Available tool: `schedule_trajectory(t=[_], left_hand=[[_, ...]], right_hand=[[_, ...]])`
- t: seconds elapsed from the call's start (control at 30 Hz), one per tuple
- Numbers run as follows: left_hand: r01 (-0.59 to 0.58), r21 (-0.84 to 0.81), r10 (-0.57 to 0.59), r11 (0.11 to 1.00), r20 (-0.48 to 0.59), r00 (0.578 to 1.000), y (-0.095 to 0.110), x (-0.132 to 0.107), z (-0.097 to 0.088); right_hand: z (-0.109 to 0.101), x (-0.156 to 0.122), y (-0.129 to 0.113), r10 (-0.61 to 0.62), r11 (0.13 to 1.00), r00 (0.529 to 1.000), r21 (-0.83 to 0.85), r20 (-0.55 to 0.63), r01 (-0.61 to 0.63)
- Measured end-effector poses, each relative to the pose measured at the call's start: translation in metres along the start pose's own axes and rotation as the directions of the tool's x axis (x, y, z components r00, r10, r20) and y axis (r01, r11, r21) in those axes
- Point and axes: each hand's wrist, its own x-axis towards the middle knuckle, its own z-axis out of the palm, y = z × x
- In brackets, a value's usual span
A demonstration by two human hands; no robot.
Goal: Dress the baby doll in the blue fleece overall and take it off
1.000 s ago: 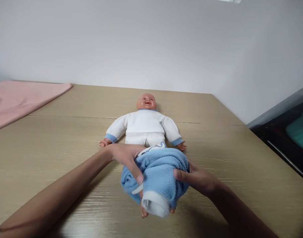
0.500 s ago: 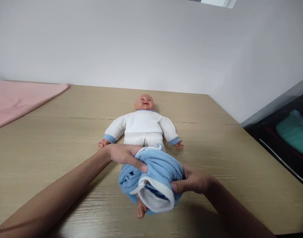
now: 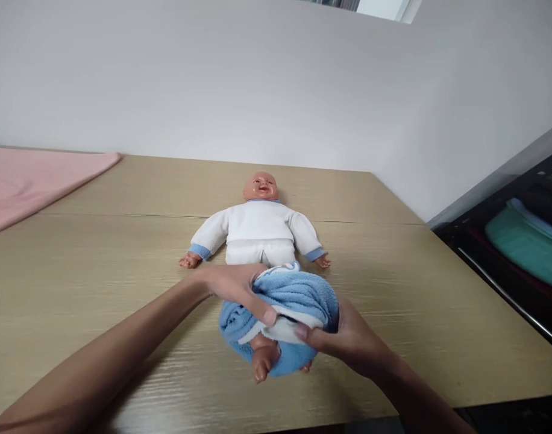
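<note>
A baby doll (image 3: 260,223) in a white top with blue cuffs lies on its back, its head toward the wall. Bunched around its lower legs is a pair of blue terry pants (image 3: 298,292) with white cuffs. My left hand (image 3: 240,289) is closed on the upper left of the cloth, thumb on top near a white cuff. On the right side, my right hand (image 3: 343,331) grips the pants, its thumb at the same cuff. One doll foot (image 3: 263,361) pokes out below the cloth; the toes of the other barely show under my right hand.
The doll rests on a wooden table (image 3: 122,253) set against a grey-white wall (image 3: 190,78). A pink cloth (image 3: 36,181) lies at the far left. Beyond the right edge stands a dark rack (image 3: 475,259) holding folded green cloth (image 3: 524,241).
The white cuff that gaped toward me is now folded flatter and higher between my thumbs. More of the near foot shows, and the other foot's toes have come into view.
</note>
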Motion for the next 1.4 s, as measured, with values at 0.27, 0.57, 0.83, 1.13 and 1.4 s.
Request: schedule_trajectory(t=[0.27, 0.57, 0.83, 1.13, 1.4], left_hand=[[0.18, 0.255, -0.139, 0.95, -0.172, 0.975, 0.028, 0.001, 0.025], [0.188, 0.345, -0.067, 0.92, -0.333, 0.94, 0.035, 0.006, 0.05], [0.209, 0.464, -0.062, 0.861, -0.312, 0.948, 0.028, 0.01, 0.05], [0.205, 0.609, -0.007, 0.767, -0.31, 0.951, 0.02, 0.01, 0.057], [0.438, 0.722, -0.072, 0.535, -0.478, 0.875, 0.018, 0.018, 0.073]], right_hand=[[0.012, -0.007, 0.005, -0.211, 0.939, 0.909, -0.333, -0.358, 0.087], [0.021, -0.014, 0.005, -0.277, 0.867, 0.869, -0.497, -0.409, 0.042], [0.031, -0.04, 0.008, -0.18, 0.795, 0.861, -0.586, -0.475, -0.156], [0.075, -0.067, 0.078, -0.243, 0.849, 0.771, -0.514, -0.589, -0.125], [0.08, -0.061, 0.112, -0.55, 0.773, 0.482, -0.634, -0.683, -0.016]])
